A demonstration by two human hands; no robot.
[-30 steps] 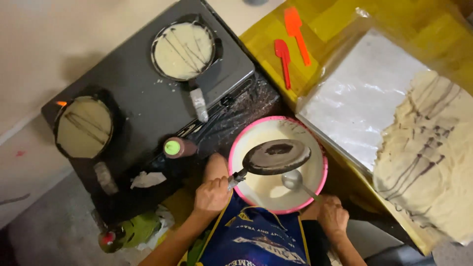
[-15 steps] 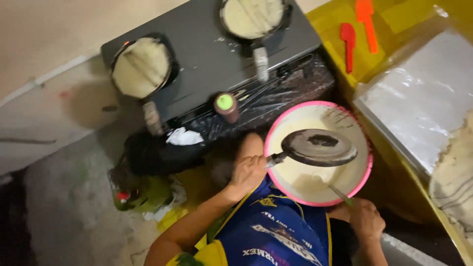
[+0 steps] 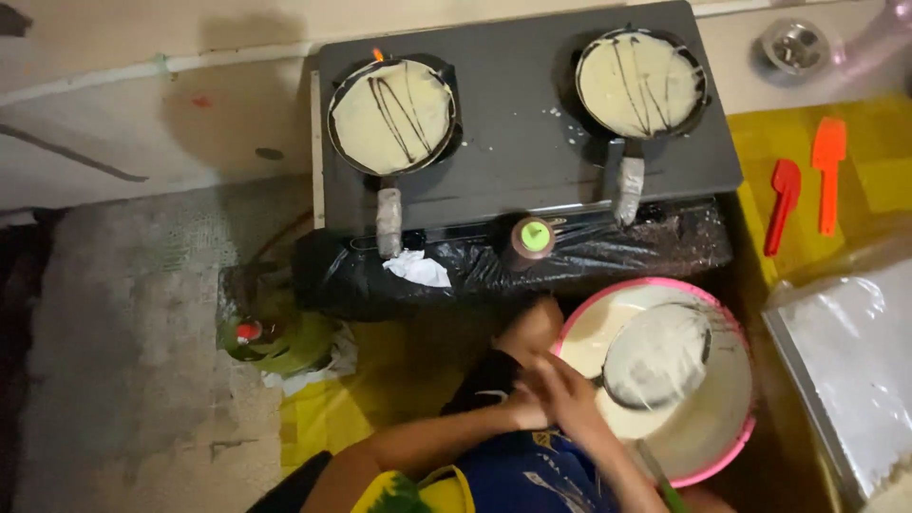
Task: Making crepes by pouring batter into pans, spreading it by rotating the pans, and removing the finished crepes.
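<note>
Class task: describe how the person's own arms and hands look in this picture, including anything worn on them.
Both hands are bare, with no gloves, rings or watch to be seen, though motion blur hides fine detail. The forearms are uncovered too; no sleeve reaches them. Clothing shows only at the body: a blue top with white print, and a yellow and green patch at the shoulder.

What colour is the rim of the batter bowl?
Pink; the bowl shows it clearly in the head view.

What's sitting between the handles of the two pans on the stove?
In the head view, a small brown bottle with a green cap stands between the left pan's handle and the right pan's handle, on the black plastic sheet at the stove's front edge.
</note>
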